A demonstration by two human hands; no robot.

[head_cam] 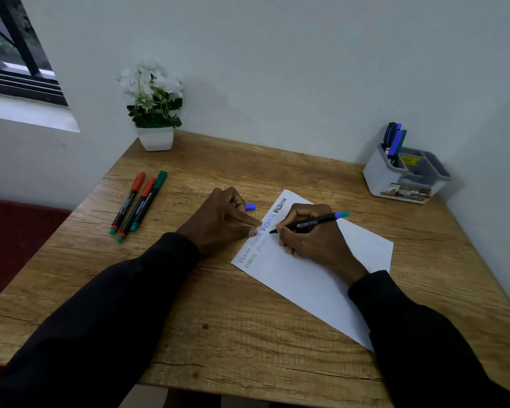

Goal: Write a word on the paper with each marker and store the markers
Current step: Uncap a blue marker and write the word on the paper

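Observation:
A white paper [321, 278] lies slanted on the wooden desk [218, 319], with "Victoria" written on it several times in different colours. My right hand [309, 234] grips a black marker [312, 222] with a teal end, its tip touching the paper beside the blue word. My left hand [224, 219] holds a blue cap [250, 207] in its curled fingers while two straight fingers press on the paper's left edge. Three capped markers [139, 201], two red and one green, lie side by side at the desk's left.
A grey and white desk organiser [407, 178] stands at the back right with several markers upright in its left compartment. A white pot of white flowers [155, 119] sits at the back left against the wall. A window is at far left.

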